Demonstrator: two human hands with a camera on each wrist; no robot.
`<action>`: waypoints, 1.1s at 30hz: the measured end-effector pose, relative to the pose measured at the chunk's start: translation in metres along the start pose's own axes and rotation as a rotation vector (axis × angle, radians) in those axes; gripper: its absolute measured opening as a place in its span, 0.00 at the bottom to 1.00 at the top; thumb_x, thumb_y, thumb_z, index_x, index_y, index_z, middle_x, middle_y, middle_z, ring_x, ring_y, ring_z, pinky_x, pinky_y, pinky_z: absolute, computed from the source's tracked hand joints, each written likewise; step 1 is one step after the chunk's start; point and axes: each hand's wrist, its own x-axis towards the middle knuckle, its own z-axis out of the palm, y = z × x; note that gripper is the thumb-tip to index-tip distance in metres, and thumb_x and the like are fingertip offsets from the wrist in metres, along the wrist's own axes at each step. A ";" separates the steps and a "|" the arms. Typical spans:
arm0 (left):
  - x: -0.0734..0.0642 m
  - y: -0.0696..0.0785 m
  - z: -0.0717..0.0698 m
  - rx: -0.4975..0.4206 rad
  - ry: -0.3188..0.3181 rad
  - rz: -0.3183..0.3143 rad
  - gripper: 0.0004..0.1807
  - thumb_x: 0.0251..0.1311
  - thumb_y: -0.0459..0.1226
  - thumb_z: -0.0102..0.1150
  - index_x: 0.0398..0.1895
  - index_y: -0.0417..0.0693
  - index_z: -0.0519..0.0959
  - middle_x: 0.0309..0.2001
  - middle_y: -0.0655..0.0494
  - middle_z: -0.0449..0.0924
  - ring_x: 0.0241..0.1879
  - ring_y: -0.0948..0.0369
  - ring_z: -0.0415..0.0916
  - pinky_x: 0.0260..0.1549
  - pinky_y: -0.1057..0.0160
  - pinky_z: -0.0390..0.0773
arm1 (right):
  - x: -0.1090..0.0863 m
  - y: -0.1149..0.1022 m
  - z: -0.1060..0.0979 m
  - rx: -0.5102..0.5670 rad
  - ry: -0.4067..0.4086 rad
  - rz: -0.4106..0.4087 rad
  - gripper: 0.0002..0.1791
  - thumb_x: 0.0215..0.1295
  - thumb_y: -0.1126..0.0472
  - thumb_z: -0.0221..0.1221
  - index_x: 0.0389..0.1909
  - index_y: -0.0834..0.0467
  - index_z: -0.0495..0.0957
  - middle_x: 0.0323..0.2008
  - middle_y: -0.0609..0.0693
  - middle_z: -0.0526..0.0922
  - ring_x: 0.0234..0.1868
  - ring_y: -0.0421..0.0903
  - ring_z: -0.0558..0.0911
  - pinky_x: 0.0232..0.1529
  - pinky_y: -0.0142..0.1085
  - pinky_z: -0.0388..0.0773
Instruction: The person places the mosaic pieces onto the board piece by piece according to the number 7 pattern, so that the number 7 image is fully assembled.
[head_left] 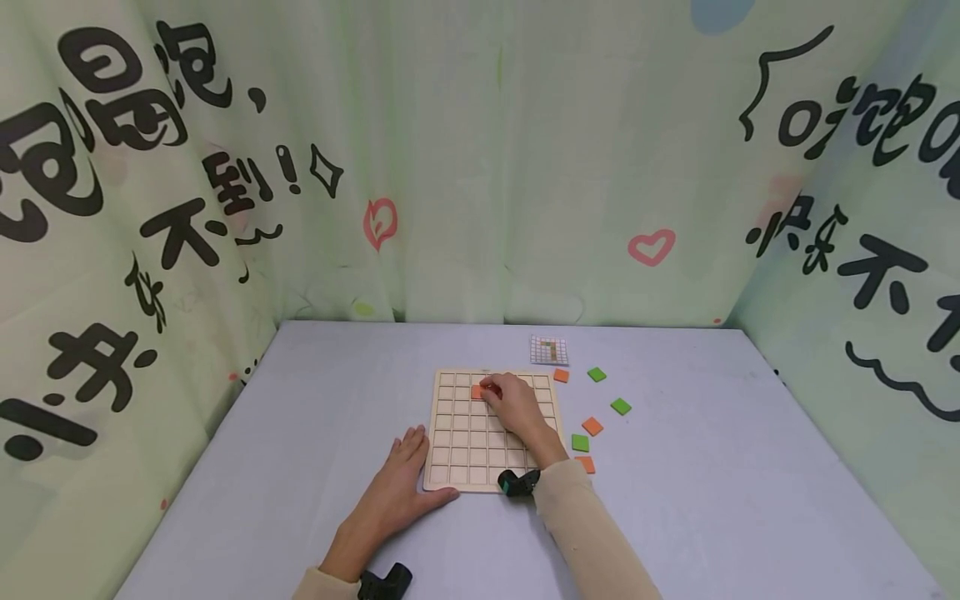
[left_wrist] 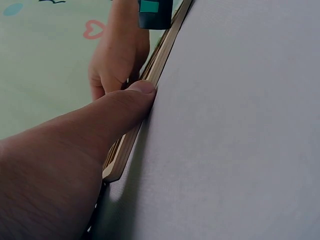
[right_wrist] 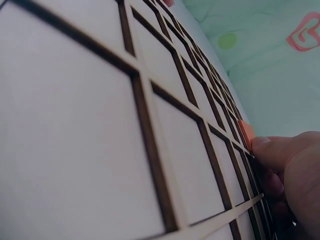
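A wooden grid board (head_left: 451, 446) lies flat on the table. At its upper part, my right hand (head_left: 517, 408) pinches an orange square tile (head_left: 476, 392) with curled fingers. In the right wrist view, the thumb (right_wrist: 265, 147) touches the orange tile (right_wrist: 246, 132) at the grid; the fingertips are partly hidden. My left hand (head_left: 397, 483) rests at the board's lower left corner, its fingers extended along the left side and its thumb at the front edge. The left wrist view shows that thumb (left_wrist: 125, 102) against the board's edge (left_wrist: 159, 62).
Right of the board lie loose orange tiles (head_left: 592, 427) and green tiles (head_left: 620, 406). A small card with a printed grid pattern (head_left: 549, 350) sits behind the board. Printed curtains (head_left: 457, 167) stand around the white table (head_left: 720, 483). A black wrist device (head_left: 517, 483) is on my right wrist.
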 end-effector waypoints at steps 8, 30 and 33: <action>0.000 0.000 0.000 0.009 -0.001 0.005 0.57 0.54 0.64 0.67 0.74 0.32 0.60 0.77 0.40 0.56 0.79 0.46 0.50 0.78 0.46 0.52 | -0.001 0.003 0.002 -0.003 0.017 -0.015 0.12 0.71 0.59 0.61 0.50 0.58 0.86 0.44 0.55 0.86 0.46 0.51 0.84 0.47 0.46 0.82; 0.000 0.000 0.001 0.012 0.002 0.012 0.56 0.54 0.63 0.67 0.74 0.32 0.60 0.77 0.39 0.57 0.79 0.45 0.50 0.78 0.46 0.52 | -0.003 0.004 -0.002 0.041 0.020 0.008 0.14 0.70 0.56 0.62 0.51 0.59 0.84 0.36 0.51 0.81 0.33 0.41 0.74 0.35 0.34 0.73; 0.000 -0.001 0.001 0.014 0.004 0.012 0.56 0.54 0.63 0.67 0.74 0.32 0.60 0.77 0.39 0.57 0.79 0.45 0.51 0.78 0.46 0.52 | -0.003 0.004 -0.002 0.046 0.022 -0.002 0.15 0.69 0.57 0.63 0.51 0.59 0.84 0.35 0.50 0.80 0.32 0.41 0.74 0.34 0.33 0.73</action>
